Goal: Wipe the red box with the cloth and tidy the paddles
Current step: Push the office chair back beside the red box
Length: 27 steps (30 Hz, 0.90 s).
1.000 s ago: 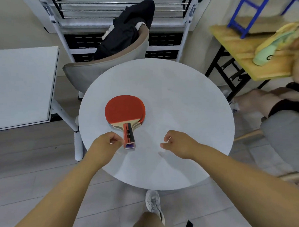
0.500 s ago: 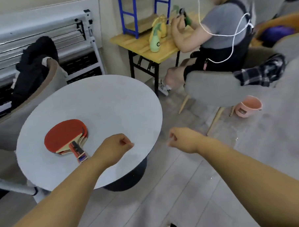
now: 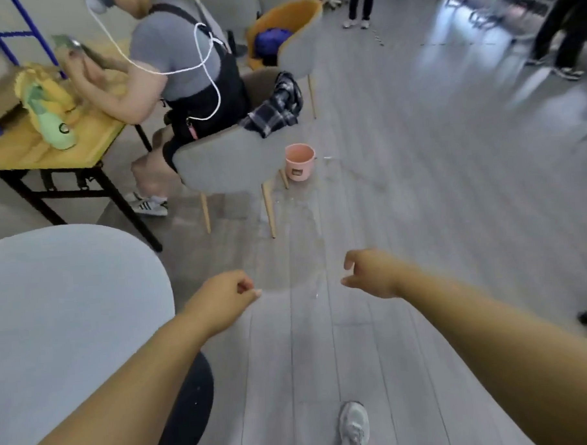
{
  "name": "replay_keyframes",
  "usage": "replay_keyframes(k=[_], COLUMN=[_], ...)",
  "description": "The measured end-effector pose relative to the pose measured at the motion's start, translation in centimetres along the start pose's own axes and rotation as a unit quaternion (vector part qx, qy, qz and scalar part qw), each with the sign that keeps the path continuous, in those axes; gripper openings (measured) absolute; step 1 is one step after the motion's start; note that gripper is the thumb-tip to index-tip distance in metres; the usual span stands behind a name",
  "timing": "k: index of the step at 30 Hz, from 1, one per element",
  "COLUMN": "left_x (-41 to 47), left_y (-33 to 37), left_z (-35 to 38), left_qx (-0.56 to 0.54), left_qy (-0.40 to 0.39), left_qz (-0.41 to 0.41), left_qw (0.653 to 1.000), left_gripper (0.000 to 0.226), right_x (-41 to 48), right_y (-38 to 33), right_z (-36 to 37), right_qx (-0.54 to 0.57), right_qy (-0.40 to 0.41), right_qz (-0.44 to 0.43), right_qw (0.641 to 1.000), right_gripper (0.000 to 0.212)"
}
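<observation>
Both hands are held out over the grey plank floor (image 3: pixel 402 200), to the right of the round white table (image 3: pixel 71 316), and touch nothing. The left hand (image 3: pixel 226 297) is curled into a fist around nothing. The right hand (image 3: pixel 371 274) hangs with its fingers loosely bent, thumb and forefinger apart, and also holds nothing. The paddles, the red box and the cloth lie outside this view, so their position cannot be told. Far of the hands, a pink bucket (image 3: pixel 299 161) stands upright on the floor just beside the leg of a grey chair (image 3: pixel 225 164); what is inside it cannot be made out. A plaid garment (image 3: pixel 273 105) hangs over that chair's back, where a person (image 3: pixel 184 59) sits at a yellow table (image 3: pixel 30 149) at far left. A yellow and green plush toy (image 3: pixel 48 112) lies on that table. Farther off, an orange chair (image 3: pixel 289 14) holds a blue bundle (image 3: pixel 272 38) in its seat. A grey shoe (image 3: pixel 354 425) shows at the near edge.
</observation>
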State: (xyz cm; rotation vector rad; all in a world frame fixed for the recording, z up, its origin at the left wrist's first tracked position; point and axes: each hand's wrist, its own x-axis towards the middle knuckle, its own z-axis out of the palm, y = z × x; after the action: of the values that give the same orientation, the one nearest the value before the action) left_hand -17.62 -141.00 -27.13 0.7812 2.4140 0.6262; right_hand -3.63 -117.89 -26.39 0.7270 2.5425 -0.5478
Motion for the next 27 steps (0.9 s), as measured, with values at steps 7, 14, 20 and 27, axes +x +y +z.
replay_keyframes(k=[7, 14, 20, 27], left_x=[4.8, 10.0, 13.8, 15.8], left_y=[13.4, 28.9, 41.4, 53.0], left_z=[5.0, 11.9, 19.3, 26.7], left_qx=[0.040, 0.068, 0.096, 0.087], left_qy=[-0.074, -0.094, -0.139, -0.210], left_qz=[0.133, 0.260, 0.346, 0.412], left_qw=[0.987, 0.959, 0.923, 0.882], left_gripper=[0.018, 0.011, 0.013, 0.010], right_x=[-5.5, -9.3, -12.8, -17.9], right_y=[13.1, 26.8, 37.7, 46.9], right_z=[-1.6, -4.2, -6.9, -9.0], right_qx=[0.075, 0.128, 0.179, 0.205], right_qy=[0.063, 0.119, 0.157, 0.201], right_qz=[0.126, 0.208, 0.269, 0.347], right_qw=[0.987, 0.962, 0.933, 0.893], right_gripper=[0.044, 0.044, 0.044, 0.039])
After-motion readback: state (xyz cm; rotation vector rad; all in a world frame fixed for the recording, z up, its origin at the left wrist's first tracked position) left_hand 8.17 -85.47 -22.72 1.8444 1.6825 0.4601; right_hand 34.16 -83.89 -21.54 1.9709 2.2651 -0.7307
